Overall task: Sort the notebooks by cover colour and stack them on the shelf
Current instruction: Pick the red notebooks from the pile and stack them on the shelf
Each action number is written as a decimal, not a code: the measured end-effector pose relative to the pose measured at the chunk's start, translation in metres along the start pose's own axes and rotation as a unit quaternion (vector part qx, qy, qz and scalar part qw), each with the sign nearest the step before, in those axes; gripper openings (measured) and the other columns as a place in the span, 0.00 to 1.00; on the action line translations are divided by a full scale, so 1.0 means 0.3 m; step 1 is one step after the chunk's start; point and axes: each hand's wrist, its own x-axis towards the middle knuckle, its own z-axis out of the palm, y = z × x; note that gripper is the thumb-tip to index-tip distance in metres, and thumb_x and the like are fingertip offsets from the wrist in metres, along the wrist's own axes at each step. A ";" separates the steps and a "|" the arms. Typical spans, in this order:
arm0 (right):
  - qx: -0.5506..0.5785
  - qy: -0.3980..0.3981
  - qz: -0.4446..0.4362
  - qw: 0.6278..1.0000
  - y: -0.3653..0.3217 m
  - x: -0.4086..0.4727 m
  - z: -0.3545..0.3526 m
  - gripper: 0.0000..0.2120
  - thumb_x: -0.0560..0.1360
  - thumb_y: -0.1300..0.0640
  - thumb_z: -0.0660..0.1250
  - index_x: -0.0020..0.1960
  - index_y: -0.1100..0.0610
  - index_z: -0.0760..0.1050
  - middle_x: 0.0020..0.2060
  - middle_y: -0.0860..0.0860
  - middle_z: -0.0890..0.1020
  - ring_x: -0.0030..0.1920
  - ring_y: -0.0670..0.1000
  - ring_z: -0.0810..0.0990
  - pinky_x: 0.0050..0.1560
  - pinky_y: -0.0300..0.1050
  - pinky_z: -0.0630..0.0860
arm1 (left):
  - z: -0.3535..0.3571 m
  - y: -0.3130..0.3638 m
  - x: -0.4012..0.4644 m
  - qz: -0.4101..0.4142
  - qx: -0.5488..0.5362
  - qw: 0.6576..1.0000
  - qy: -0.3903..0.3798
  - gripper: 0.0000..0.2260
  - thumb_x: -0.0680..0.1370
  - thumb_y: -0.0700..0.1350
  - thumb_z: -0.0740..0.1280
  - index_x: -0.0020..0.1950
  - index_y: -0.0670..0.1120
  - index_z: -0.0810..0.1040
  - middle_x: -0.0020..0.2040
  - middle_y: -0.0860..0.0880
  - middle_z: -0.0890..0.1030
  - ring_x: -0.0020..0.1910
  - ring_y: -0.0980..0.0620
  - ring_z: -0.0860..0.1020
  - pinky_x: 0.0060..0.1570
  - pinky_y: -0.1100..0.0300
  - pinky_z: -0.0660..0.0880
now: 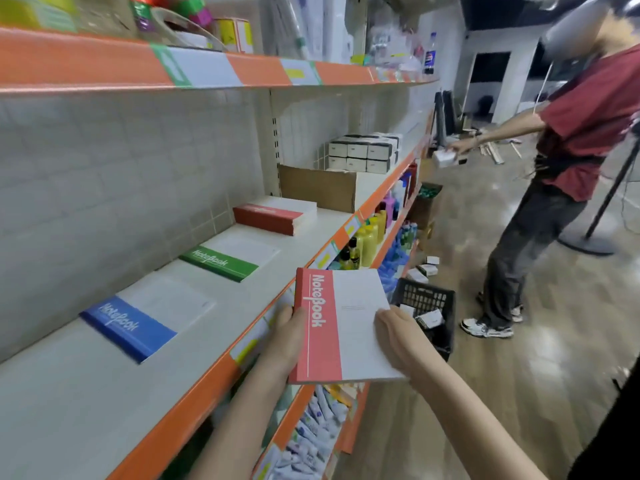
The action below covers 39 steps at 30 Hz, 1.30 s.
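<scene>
I hold a red-and-white notebook (pixel 341 323) in front of the shelf edge, above the aisle. My left hand (pixel 285 336) grips its red spine side, thumb on the cover. My right hand (pixel 403 339) holds the white right side. On the white shelf board (pixel 86 393) lie a blue notebook (pixel 138 323) at the near left, a green notebook (pixel 227 261) further along, and a stack of red notebooks (pixel 275 214) beyond it.
A cardboard box (pixel 317 187) and stacked white packs (pixel 363 152) sit further down the shelf. A black plastic crate (pixel 427 311) stands on the floor to the right. A person in a red shirt (pixel 568 150) stands in the aisle. Bottles fill the lower shelves.
</scene>
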 end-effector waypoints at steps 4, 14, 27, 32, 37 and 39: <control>-0.012 -0.005 0.006 1.000 -0.006 0.126 -0.058 0.06 0.80 0.57 0.54 0.53 0.53 0.69 0.48 0.50 0.76 0.47 0.49 0.75 0.45 0.40 0.75 | 0.070 0.022 0.099 -0.001 -0.010 1.000 0.006 0.22 0.68 0.63 0.62 0.54 0.52 0.79 0.46 0.46 0.85 0.48 0.41 0.82 0.57 0.40 0.75; -0.069 -0.034 0.008 0.997 -0.092 0.516 -0.114 0.12 0.80 0.53 0.54 0.56 0.55 0.73 0.57 0.59 0.76 0.56 0.56 0.76 0.46 0.43 0.70 | 0.168 0.159 0.410 -0.013 -0.026 0.998 0.056 0.14 0.79 0.52 0.62 0.56 0.43 0.78 0.46 0.43 0.84 0.44 0.44 0.83 0.46 0.53 0.79; -0.091 -0.157 -0.043 0.982 -0.344 1.106 -0.003 0.09 0.80 0.56 0.56 0.46 0.52 0.74 0.37 0.45 0.77 0.33 0.41 0.76 0.22 0.27 0.66 | 0.171 0.349 0.831 -0.022 -0.116 0.973 0.197 0.18 0.80 0.53 0.61 0.64 0.42 0.73 0.51 0.41 0.82 0.48 0.41 0.82 0.47 0.51 0.78; -0.120 -0.225 -0.072 0.964 -0.402 1.243 0.054 0.13 0.81 0.56 0.55 0.39 0.49 0.70 0.35 0.38 0.71 0.32 0.35 0.69 0.22 0.22 0.63 | 0.146 0.373 0.913 -0.024 -0.126 0.957 0.261 0.16 0.81 0.49 0.59 0.64 0.40 0.72 0.52 0.39 0.82 0.47 0.41 0.82 0.44 0.55 0.77; -0.137 -0.314 -0.083 0.936 -0.435 1.359 0.137 0.12 0.81 0.58 0.54 0.45 0.52 0.74 0.35 0.47 0.81 0.27 0.37 0.79 0.23 0.28 0.68 | 0.114 0.390 0.967 -0.016 -0.131 0.936 0.326 0.14 0.83 0.51 0.54 0.56 0.45 0.76 0.44 0.44 0.83 0.39 0.48 0.82 0.33 0.61 0.75; -0.146 -0.340 -0.099 0.924 -0.466 1.401 0.159 0.14 0.81 0.59 0.53 0.42 0.53 0.74 0.28 0.43 0.81 0.25 0.37 0.77 0.22 0.28 0.67 | 0.097 0.402 0.989 -0.008 -0.125 0.926 0.355 0.13 0.83 0.49 0.54 0.50 0.46 0.76 0.39 0.47 0.83 0.36 0.51 0.82 0.32 0.62 0.74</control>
